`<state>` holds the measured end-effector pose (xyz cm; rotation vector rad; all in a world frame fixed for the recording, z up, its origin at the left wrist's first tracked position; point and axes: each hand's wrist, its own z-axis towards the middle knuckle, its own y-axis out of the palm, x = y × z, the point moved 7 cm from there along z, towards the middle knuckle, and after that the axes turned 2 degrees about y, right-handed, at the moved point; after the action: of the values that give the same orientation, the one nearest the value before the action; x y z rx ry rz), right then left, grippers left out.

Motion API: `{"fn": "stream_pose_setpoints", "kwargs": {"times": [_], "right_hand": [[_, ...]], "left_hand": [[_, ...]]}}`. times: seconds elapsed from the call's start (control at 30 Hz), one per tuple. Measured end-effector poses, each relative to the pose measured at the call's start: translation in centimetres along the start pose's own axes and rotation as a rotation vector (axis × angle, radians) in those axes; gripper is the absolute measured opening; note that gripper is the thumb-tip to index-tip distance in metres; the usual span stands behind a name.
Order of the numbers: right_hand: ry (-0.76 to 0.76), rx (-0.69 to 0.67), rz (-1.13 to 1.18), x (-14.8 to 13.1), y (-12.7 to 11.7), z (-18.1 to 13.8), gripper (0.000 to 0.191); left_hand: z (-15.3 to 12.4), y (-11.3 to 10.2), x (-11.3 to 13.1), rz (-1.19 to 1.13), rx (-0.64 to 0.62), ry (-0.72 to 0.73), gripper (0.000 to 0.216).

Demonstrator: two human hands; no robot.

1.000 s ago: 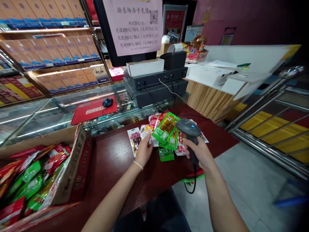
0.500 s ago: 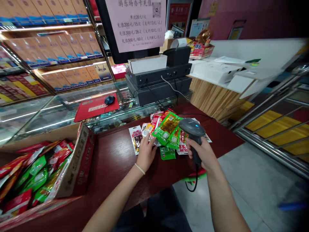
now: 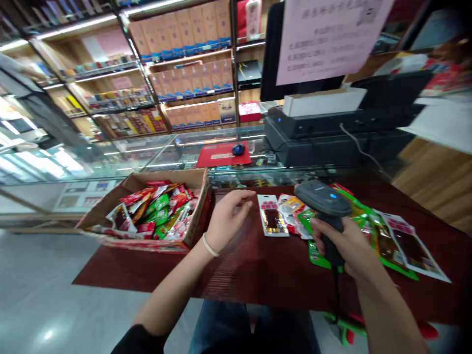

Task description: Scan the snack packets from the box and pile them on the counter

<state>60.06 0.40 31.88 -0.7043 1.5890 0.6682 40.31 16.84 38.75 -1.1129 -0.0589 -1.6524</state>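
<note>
My right hand [image 3: 341, 243] is wrapped round the handle of a dark barcode scanner [image 3: 324, 199], held above the snack packets with its cord hanging down. My left hand [image 3: 229, 216], with a pale band at the wrist, hovers over the table between the carton and the packets. Its thumb and fingers are apart, and nothing shows between them. Closest to it lies a white-edged snack packet [image 3: 273, 215] with a dark window. Green packets [image 3: 391, 246] and another white packet [image 3: 413, 241] spread to the right, partly hidden by the scanner and my right hand.
On the left of the dark red table [image 3: 254, 270] stands an open carton [image 3: 201, 209] full of red and green packets. Behind are a glass counter, a red mouse pad [image 3: 212, 155] with a mouse [image 3: 238, 149], and a monitor bearing a pink sign [image 3: 328, 42].
My left hand has left the packets and moved left toward the carton. The scanner stays in my right hand. My view has swung left, bringing the whole carton into sight.
</note>
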Motion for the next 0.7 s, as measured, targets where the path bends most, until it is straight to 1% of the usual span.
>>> {"fn": "stream_pose_setpoints", "kwargs": {"times": [0.1, 0.17, 0.23, 0.33, 0.4, 0.5, 0.6, 0.7], "right_hand": [[-0.009, -0.088, -0.026, -0.6, 4.1, 0.9, 0.035], [-0.033, -0.164, -0.039, -1.2, 7.0, 1.3, 0.034], [-0.046, -0.230, -0.041, -1.8, 9.9, 1.8, 0.034], [-0.051, -0.316, -0.021, -2.7, 14.2, 2.5, 0.036], [-0.056, -0.374, -0.035, -3.2, 16.9, 2.9, 0.040], [-0.069, -0.453, -0.083, -3.6, 20.4, 3.3, 0.042], [-0.082, -0.514, -0.117, -3.7, 23.1, 3.5, 0.042], [-0.066, -0.539, -0.127, -3.5, 24.8, 3.7, 0.042]], "left_hand": [[-0.4, -6.2, -1.5, 0.036, 0.077, -0.103, 0.027], [-0.7, -10.0, -3.1, 0.090, 0.096, -0.164, 0.028], [-1.0, -13.2, -5.2, 0.171, 0.067, -0.220, 0.028], [-1.6, -16.4, -9.1, 0.316, -0.063, -0.309, 0.026], [-2.3, -17.4, -11.9, 0.393, -0.186, -0.358, 0.026], [-3.6, -17.4, -15.4, 0.451, -0.344, -0.419, 0.023], [-4.8, -15.9, -17.4, 0.451, -0.453, -0.456, 0.020], [-6.0, -13.7, -18.0, 0.439, -0.597, -0.432, 0.022]]}}
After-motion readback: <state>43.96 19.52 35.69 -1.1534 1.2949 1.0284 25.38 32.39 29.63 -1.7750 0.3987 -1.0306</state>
